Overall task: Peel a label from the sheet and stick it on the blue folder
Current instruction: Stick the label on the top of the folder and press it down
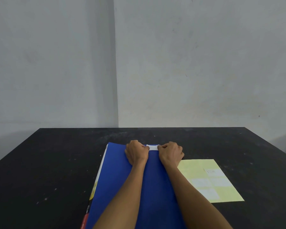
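A blue folder (pixel 119 179) lies lengthwise on the black table, running away from me. A small white label (pixel 153 147) sits flat near the folder's far edge. My left hand (pixel 136 152) has its fingers curled, with fingertips on the label's left end. My right hand (pixel 170 152) is curled the same way, with fingertips on the label's right end. The pale yellow label sheet (pixel 196 169) lies to the right of the folder, with a few white labels on it, one of them written on.
The black table (pixel 48 162) stretches wide on both sides and ends at a grey wall behind. A white, yellow and red edge (pixel 93 192) of something under the folder shows along its left side.
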